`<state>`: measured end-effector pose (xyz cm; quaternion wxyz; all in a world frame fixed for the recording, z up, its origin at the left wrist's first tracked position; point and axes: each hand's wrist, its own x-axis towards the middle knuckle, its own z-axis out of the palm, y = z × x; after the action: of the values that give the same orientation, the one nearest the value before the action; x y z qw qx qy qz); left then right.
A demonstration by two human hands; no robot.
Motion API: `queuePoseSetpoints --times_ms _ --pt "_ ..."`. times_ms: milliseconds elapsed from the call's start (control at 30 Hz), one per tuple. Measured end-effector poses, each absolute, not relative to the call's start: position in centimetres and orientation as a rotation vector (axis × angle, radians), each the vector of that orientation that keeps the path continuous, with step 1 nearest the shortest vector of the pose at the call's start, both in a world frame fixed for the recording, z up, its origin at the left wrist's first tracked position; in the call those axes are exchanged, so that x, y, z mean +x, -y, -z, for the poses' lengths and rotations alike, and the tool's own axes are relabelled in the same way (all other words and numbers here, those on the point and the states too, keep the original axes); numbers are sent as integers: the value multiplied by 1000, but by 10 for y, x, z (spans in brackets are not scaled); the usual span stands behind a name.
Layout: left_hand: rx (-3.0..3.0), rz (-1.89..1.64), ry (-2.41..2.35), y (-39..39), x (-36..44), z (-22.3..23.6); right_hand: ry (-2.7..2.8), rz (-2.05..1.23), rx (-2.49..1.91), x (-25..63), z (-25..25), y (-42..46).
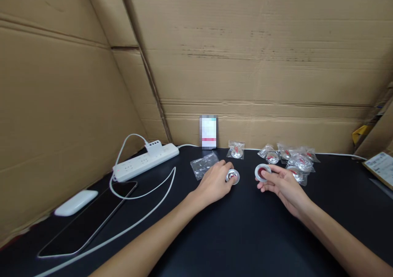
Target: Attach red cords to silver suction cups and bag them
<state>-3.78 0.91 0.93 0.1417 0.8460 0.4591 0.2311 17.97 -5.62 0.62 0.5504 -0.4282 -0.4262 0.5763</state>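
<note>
In the head view, my left hand (217, 179) is closed at the table top, thumb and fingers gripping the edge of a round silver disc (232, 176) with a shiny raised centre and a bit of red. To its right, my right hand (281, 185) pinches a second disc, silver-rimmed with a dark red middle (261, 172), with the thumb across its face. A crumpled clear plastic bag (202, 165) lies just left of my left hand. Several similar silver and red discs in clear bags (302, 163) are piled beyond my right hand, and one bagged disc (236, 151) lies apart.
A phone-like screen (208, 132) leans on the cardboard wall (260, 64). On the left are a white power strip (145, 162), a looping white cable (144, 217), a dark tablet (86, 223) and a white case (76, 203). A labelled package (382, 168) lies far right.
</note>
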Motion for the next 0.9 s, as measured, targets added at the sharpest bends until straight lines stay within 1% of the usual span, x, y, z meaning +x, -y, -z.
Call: queuePoseSetpoints --times_ms 133,233,300,467,533,700,900 --pt "2390 -693 -1278 -2 -34 -14 868 -1348 -1032 177 -5 54" --pt "2271 -782 -1239 -1 -33 -16 907 -1195 -1069 175 -6 54" --pt "2051 -824 -1165 -2 -30 -16 1048 -991 -1117 173 -8 56" --pt "1430 -795 -842 4 -19 -21 1558 -295 -1090 168 -11 67" --pt "1315 -808 -724 9 -16 -24 1699 -132 -1025 166 -9 70" --pt "1164 -794 -536 16 -13 -26 1852 -125 -997 166 0 65" --pt "945 -774 -444 17 -11 -22 1748 -183 -1044 166 -2 64"
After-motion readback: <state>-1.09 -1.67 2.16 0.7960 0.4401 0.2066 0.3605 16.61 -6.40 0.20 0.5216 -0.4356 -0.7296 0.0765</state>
